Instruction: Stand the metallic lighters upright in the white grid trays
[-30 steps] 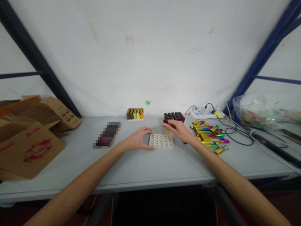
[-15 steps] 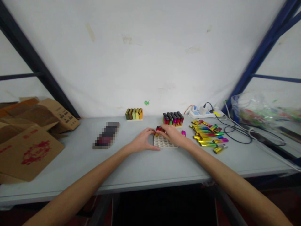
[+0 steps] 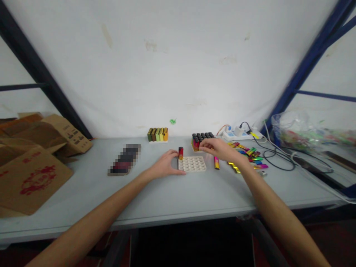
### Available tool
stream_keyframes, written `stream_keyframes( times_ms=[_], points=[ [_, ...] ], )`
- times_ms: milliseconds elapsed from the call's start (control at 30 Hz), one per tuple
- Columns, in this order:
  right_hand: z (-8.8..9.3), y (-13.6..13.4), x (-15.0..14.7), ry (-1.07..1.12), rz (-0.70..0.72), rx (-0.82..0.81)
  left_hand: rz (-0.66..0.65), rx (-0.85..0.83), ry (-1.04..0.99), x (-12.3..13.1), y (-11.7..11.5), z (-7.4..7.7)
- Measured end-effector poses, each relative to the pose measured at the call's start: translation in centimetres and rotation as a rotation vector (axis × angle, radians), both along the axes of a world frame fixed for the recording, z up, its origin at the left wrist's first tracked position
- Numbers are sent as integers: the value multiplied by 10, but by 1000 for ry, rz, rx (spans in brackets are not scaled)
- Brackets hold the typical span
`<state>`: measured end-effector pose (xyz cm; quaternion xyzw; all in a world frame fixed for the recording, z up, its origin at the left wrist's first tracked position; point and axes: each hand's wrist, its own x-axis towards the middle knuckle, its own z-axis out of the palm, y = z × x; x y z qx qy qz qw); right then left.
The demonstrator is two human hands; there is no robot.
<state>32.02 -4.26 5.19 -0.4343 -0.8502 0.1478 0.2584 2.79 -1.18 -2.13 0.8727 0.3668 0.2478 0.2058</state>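
A white tray (image 3: 191, 164) with rows of holes lies on the table. One red-and-gold lighter (image 3: 180, 153) with a dark top stands upright in its back left corner. My left hand (image 3: 164, 165) spans the tray's left side, thumb at the front corner and fingers beside the standing lighter. My right hand (image 3: 218, 148) is farther back, its fingers pinched on a lighter (image 3: 196, 145) at the front of a full block of black-topped lighters (image 3: 204, 135). Part of that block is hidden behind the hand. A magenta-and-gold lighter (image 3: 216, 163) lies to the tray's right.
Loose shiny lighters (image 3: 257, 159) are heaped at the right, partly behind my right forearm. A yellow-and-green lighter block (image 3: 158, 134) stands near the wall. Further right are a power strip (image 3: 241, 134) and cables (image 3: 280, 168). Cardboard boxes (image 3: 36, 178) and a blurred-out object (image 3: 125, 159) lie left.
My right hand has left the tray's corner, where a lighter now stands uncovered, and moved right and back to the black-topped block. My left hand has stayed at the tray.
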Motion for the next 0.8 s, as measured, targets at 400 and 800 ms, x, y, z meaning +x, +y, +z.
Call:
stream_keyframes(
  times_ms=[400, 800],
  points=[
    [-18, -37, 48, -372, -276, -86, -10, -21, 56, -13, 5, 6],
    [-27, -2, 36, -73, -67, -270, -30, 1, 38, -14, 2, 8]
  ],
)
